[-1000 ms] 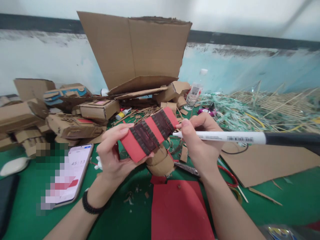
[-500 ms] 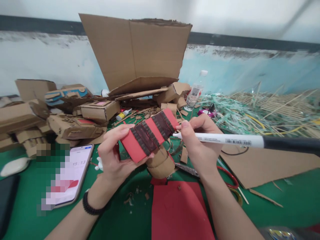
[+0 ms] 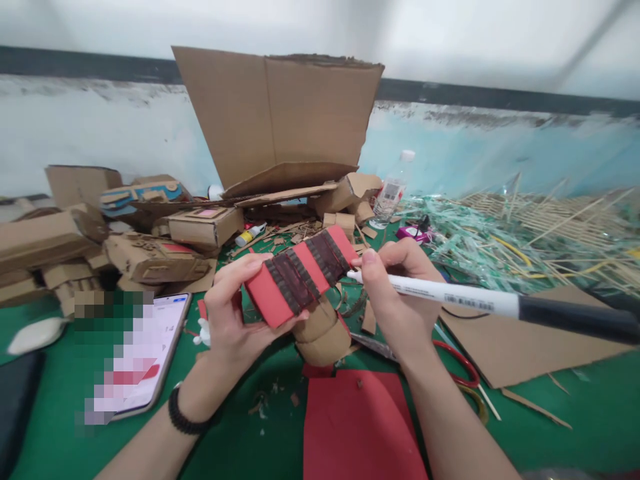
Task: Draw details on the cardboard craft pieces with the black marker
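Note:
My left hand is closed round the left end of a small red box-like piece, which is tilted up to the right. Dark brown-black bands with ridged edges cross its face. In my right hand is a white marker with a black end, gripped between thumb and fingers. Its tip is close to the red piece's right end; whether the two touch I cannot tell. Below the piece lies a rounded cardboard part. Red sheet material lies on the green table between my forearms.
A phone lies at left, near cardboard models. Red-handled scissors are partly behind my right wrist. A large cardboard sheet leans at the back. A clear bottle stands near tangled sticks and plastic at right.
The marker has swung so its black end points lower and its tip sits slightly lower by the red piece. The whole view has shifted a little; both hands keep their holds.

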A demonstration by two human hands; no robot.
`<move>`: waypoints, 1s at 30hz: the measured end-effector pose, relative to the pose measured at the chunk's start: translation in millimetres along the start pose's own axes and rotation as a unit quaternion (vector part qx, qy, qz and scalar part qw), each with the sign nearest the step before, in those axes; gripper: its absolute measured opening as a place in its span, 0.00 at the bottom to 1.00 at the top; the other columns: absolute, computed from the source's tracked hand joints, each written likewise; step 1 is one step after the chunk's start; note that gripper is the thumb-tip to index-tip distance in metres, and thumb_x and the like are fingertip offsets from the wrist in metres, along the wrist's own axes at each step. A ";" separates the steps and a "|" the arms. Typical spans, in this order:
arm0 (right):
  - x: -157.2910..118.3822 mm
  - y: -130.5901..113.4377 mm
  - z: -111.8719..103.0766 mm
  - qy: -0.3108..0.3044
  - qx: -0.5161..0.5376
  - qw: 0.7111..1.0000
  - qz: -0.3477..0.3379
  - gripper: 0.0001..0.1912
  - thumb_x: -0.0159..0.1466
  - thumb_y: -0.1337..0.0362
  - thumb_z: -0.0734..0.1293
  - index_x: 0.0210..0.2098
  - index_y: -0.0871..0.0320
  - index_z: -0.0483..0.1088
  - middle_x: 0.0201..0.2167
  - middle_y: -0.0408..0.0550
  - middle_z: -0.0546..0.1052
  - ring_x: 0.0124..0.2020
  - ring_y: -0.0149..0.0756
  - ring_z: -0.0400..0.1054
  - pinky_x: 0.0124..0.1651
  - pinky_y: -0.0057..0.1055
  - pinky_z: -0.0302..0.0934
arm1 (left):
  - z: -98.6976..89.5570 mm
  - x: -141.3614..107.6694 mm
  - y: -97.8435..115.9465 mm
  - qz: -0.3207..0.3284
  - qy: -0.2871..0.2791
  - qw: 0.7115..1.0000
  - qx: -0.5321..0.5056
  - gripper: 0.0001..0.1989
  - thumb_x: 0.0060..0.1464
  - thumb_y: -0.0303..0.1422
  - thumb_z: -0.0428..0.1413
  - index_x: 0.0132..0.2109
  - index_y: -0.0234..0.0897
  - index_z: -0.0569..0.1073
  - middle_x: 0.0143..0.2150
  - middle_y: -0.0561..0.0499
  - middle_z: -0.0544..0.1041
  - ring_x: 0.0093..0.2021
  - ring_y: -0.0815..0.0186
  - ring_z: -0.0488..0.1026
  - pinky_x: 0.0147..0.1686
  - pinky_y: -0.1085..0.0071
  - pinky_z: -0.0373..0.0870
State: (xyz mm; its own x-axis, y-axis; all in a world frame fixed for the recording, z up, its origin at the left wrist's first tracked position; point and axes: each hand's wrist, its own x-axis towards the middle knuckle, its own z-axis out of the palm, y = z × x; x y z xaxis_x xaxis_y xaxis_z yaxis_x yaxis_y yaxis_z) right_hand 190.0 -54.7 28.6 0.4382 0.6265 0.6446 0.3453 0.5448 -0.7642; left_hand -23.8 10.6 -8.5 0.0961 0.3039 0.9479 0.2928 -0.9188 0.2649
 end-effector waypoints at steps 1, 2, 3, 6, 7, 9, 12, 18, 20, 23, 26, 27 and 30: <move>0.5 -1.4 0.2 0.011 0.007 1.000 -0.005 0.16 0.70 0.61 0.74 0.28 0.53 0.67 0.22 0.36 0.69 0.23 0.31 0.65 0.28 0.30 0.58 | 0.6 -1.2 -0.6 -0.001 0.004 1.000 0.000 0.44 0.49 0.55 0.76 0.68 0.51 0.71 0.55 0.44 0.80 0.52 0.47 0.84 0.50 0.46 0.87; 1.5 -2.8 0.5 0.028 0.014 0.999 -0.012 0.16 0.70 0.61 0.74 0.28 0.53 0.68 0.22 0.36 0.70 0.23 0.30 0.64 0.27 0.30 0.58 | 1.0 -2.6 -1.3 0.000 0.007 1.000 -0.002 0.44 0.49 0.55 0.75 0.69 0.50 0.71 0.55 0.44 0.80 0.53 0.48 0.84 0.51 0.46 0.87; 2.8 -4.0 0.7 0.051 0.020 0.998 -0.021 0.15 0.70 0.60 0.74 0.29 0.53 0.69 0.22 0.36 0.70 0.22 0.30 0.63 0.26 0.30 0.59 | 1.1 -4.2 -1.9 0.001 0.005 1.000 -0.005 0.45 0.49 0.55 0.75 0.69 0.49 0.70 0.56 0.44 0.80 0.53 0.48 0.84 0.52 0.47 0.86; 8.5 -5.1 0.6 0.103 0.031 0.993 -0.045 0.12 0.69 0.58 0.76 0.32 0.53 0.74 0.26 0.38 0.72 0.23 0.30 0.63 0.27 0.30 0.65 | -0.5 -10.4 -3.3 -0.013 -0.014 1.000 -0.012 0.48 0.50 0.53 0.76 0.71 0.44 0.68 0.57 0.40 0.79 0.56 0.48 0.82 0.56 0.47 0.83; 10.3 -4.7 0.1 0.105 0.035 0.993 -0.045 0.10 0.68 0.57 0.77 0.34 0.53 0.76 0.28 0.40 0.74 0.24 0.30 0.65 0.28 0.31 0.68 | -1.5 -12.7 -3.5 -0.027 -0.027 0.999 -0.015 0.48 0.51 0.53 0.75 0.72 0.43 0.66 0.59 0.39 0.78 0.57 0.47 0.82 0.56 0.47 0.83; 13.1 -2.9 -1.8 0.092 0.047 0.994 -0.028 0.08 0.68 0.56 0.78 0.38 0.53 0.79 0.33 0.42 0.77 0.25 0.31 0.71 0.29 0.32 0.72 | -3.7 -16.7 -3.6 -0.047 -0.052 0.997 -0.019 0.47 0.55 0.54 0.72 0.73 0.44 0.64 0.60 0.37 0.77 0.58 0.47 0.81 0.54 0.49 0.83; 14.6 0.4 -5.8 0.054 0.073 0.996 0.009 0.11 0.66 0.53 0.79 0.42 0.52 0.82 0.34 0.43 0.78 0.27 0.34 0.75 0.28 0.32 0.73 | -5.6 -19.4 -2.8 -0.043 -0.066 0.997 -0.023 0.45 0.57 0.56 0.69 0.73 0.44 0.64 0.60 0.37 0.77 0.57 0.47 0.81 0.53 0.51 0.83; 14.0 0.2 -7.7 0.021 0.132 0.990 0.042 0.16 0.70 0.48 0.74 0.40 0.54 0.79 0.25 0.39 0.74 0.22 0.32 0.71 0.28 0.32 0.72 | -5.0 -13.3 0.5 -0.004 -0.068 0.996 -0.055 0.46 0.57 0.55 0.71 0.74 0.43 0.64 0.58 0.37 0.78 0.56 0.49 0.82 0.54 0.51 0.82; 13.7 -2.3 -6.7 0.038 0.138 0.989 0.041 0.13 0.68 0.52 0.78 0.38 0.52 0.75 0.24 0.36 0.73 0.20 0.30 0.69 0.25 0.30 0.68 | -4.2 -11.3 1.2 0.001 -0.063 0.996 -0.062 0.46 0.56 0.55 0.71 0.73 0.44 0.64 0.58 0.37 0.79 0.55 0.49 0.82 0.54 0.50 0.82; 12.6 -5.1 -6.2 0.041 0.107 0.993 0.024 0.12 0.65 0.55 0.80 0.39 0.51 0.75 0.28 0.39 0.77 0.24 0.33 0.73 0.24 0.30 0.67 | -3.3 -11.1 0.5 -0.001 -0.053 0.996 -0.069 0.47 0.55 0.56 0.71 0.73 0.44 0.64 0.58 0.38 0.79 0.55 0.49 0.82 0.54 0.50 0.82; 11.1 -6.0 -6.1 0.019 0.067 0.997 -0.012 0.11 0.68 0.52 0.77 0.39 0.52 0.80 0.31 0.43 0.79 0.28 0.36 0.75 0.29 0.33 0.71 | -3.3 -13.4 -1.4 -0.015 -0.048 0.996 -0.074 0.47 0.54 0.55 0.72 0.73 0.45 0.65 0.58 0.37 0.78 0.56 0.49 0.82 0.55 0.49 0.82; 10.8 -6.2 -5.7 0.016 0.060 0.998 -0.015 0.12 0.69 0.51 0.75 0.38 0.52 0.81 0.30 0.43 0.78 0.29 0.36 0.75 0.30 0.34 0.71 | -3.5 -14.2 -1.9 -0.021 -0.048 0.996 -0.077 0.47 0.54 0.55 0.73 0.72 0.44 0.65 0.59 0.37 0.78 0.57 0.49 0.82 0.55 0.49 0.81; 11.0 -7.7 -3.5 0.023 0.066 0.998 0.002 0.12 0.70 0.51 0.75 0.38 0.53 0.79 0.27 0.41 0.77 0.25 0.35 0.74 0.31 0.34 0.70 | -4.0 -14.8 -2.7 -0.029 -0.052 0.995 -0.084 0.47 0.53 0.54 0.73 0.72 0.43 0.65 0.59 0.36 0.78 0.57 0.48 0.82 0.56 0.48 0.81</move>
State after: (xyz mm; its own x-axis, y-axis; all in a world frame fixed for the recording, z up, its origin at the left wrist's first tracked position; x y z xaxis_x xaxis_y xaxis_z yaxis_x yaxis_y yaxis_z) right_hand 195.0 -53.9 41.5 0.4777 0.6049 0.6372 0.2326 0.6123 -0.7556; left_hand -29.8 7.6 -22.5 0.1845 0.3732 0.9092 0.1381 -0.9258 0.3520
